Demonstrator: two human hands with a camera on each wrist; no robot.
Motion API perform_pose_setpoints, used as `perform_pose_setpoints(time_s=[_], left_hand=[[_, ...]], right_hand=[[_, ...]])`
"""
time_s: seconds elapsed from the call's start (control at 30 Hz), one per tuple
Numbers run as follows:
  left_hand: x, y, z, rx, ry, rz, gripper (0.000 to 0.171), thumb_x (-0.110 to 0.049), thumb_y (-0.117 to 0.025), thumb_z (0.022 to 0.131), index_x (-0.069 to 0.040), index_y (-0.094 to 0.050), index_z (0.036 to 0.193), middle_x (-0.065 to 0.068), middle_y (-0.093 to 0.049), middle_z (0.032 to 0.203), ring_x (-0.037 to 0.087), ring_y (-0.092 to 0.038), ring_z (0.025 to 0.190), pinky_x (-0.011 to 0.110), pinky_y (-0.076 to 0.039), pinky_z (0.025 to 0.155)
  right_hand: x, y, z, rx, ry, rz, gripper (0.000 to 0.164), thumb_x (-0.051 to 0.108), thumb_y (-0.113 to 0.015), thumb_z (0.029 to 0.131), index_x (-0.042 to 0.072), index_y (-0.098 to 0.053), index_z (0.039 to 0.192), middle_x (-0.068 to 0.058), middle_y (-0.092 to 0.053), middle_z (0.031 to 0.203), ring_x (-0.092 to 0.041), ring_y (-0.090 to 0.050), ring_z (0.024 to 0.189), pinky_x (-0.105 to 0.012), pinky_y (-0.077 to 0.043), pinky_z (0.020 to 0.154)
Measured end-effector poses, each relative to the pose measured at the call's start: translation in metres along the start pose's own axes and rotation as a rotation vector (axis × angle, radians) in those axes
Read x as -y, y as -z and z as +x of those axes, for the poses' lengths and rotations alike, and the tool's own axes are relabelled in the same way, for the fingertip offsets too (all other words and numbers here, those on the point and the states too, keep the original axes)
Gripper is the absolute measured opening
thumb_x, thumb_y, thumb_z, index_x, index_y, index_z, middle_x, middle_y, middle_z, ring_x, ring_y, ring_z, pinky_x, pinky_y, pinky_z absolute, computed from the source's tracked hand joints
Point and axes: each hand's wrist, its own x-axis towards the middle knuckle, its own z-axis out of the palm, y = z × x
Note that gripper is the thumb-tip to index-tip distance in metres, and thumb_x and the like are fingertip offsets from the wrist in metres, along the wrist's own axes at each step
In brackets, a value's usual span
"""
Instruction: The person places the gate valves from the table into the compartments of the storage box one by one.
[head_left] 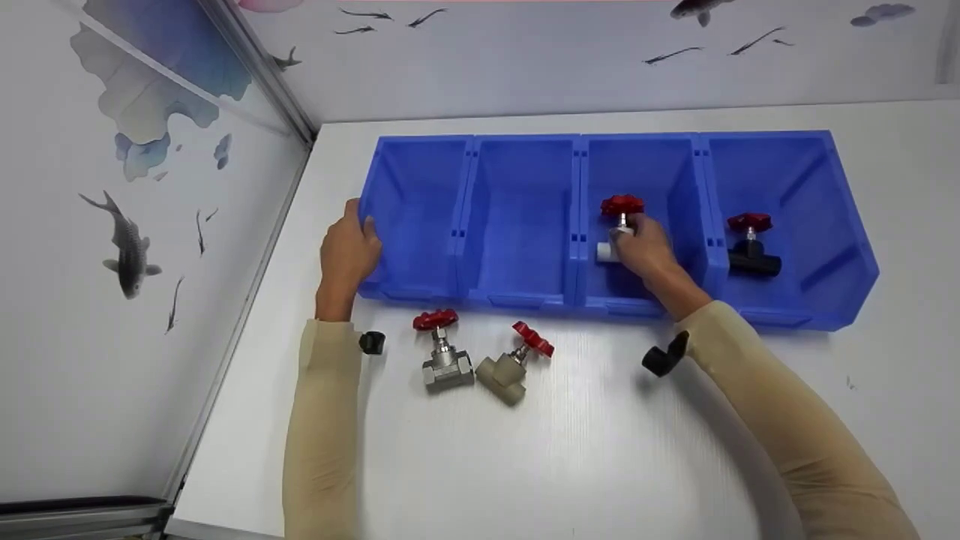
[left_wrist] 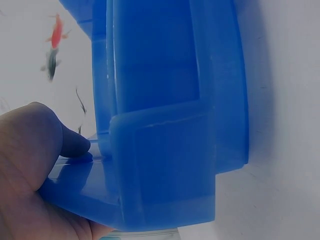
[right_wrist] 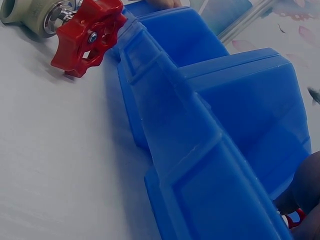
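Four blue bins [head_left: 517, 301] stand joined in a row. My left hand [head_left: 350, 247] grips the side wall of the leftmost one; in the left wrist view its thumb [left_wrist: 75, 145] lies over the blue rim. Inside the third bin, my right hand [head_left: 646, 251] holds a white valve [head_left: 606, 253] with a red handwheel [head_left: 622, 205], pinching it below the wheel. Fingers and bin walls hide most of this valve in the right wrist view. A black valve [head_left: 754, 262], also red-wheeled, stands in the rightmost bin.
In front of the bins, a metal valve [head_left: 448, 369] and a beige valve [head_left: 501, 379], both with red handwheels, lie side by side on the white table [head_left: 570, 465]. A panel with painted fish [head_left: 131, 247] rises at the left, and another wall [head_left: 525, 67] runs behind.
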Motion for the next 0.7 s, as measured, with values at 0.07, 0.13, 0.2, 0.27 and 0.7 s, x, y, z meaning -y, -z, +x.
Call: perform_pose_setpoints(time_s=[0.07,0.13,0.2,0.27,0.7], left_hand=[[-0.0001,-0.0002,0.0,-0.005,-0.004,0.001,0.044,-0.019,-0.042,0.103,0.002,-0.043,0.142,0.031,-0.062,0.125,0.047,-0.062,0.112,0.058,-0.048,0.091],[-0.0005,-0.0003,-0.0001,-0.008,-0.004,0.0,0.044,-0.02,-0.042,0.103,0.002,-0.044,0.142,0.031,-0.062,0.125,0.047,-0.062,0.112,0.058,-0.048,0.091],[-0.0005,-0.0006,-0.0001,-0.009,-0.005,0.002,0.044,-0.02,-0.042,0.104,0.002,-0.044,0.142,0.031,-0.061,0.126,0.047,-0.062,0.112,0.058,-0.048,0.091],[-0.0009,-0.0006,-0.0003,-0.008,-0.004,0.001,0.044,-0.02,-0.042,0.104,0.002,-0.043,0.142,0.031,-0.061,0.126,0.046,-0.062,0.113,0.057,-0.048,0.092],[-0.0013,0.0002,-0.0006,0.001,0.006,0.007,0.044,-0.02,-0.041,0.104,0.001,-0.042,0.143,0.031,-0.061,0.126,0.047,-0.061,0.112,0.058,-0.048,0.091]], right_hand=[[-0.0002,0.0004,-0.0002,-0.001,0.0,0.003,0.053,0.015,-0.045,0.1,-0.009,-0.035,0.146,-0.027,-0.045,0.144,-0.035,-0.044,0.125,-0.046,-0.037,0.108],[-0.0002,0.0007,-0.0006,0.0,-0.002,0.004,0.053,0.016,-0.046,0.1,-0.009,-0.035,0.146,-0.027,-0.045,0.143,-0.035,-0.044,0.125,-0.047,-0.036,0.108],[-0.0004,0.0009,-0.0007,0.004,-0.008,0.014,0.053,0.016,-0.046,0.101,-0.008,-0.035,0.147,-0.026,-0.046,0.143,-0.034,-0.045,0.124,-0.046,-0.037,0.108],[-0.0006,0.001,-0.0011,0.008,-0.012,0.018,0.052,0.016,-0.045,0.101,-0.008,-0.036,0.146,-0.026,-0.046,0.141,-0.034,-0.046,0.122,-0.046,-0.037,0.107],[-0.0011,0.0031,-0.0032,0.014,-0.032,0.018,0.059,0.014,-0.045,0.1,-0.006,-0.026,0.152,-0.026,-0.043,0.147,-0.034,-0.047,0.121,-0.045,-0.041,0.103]])
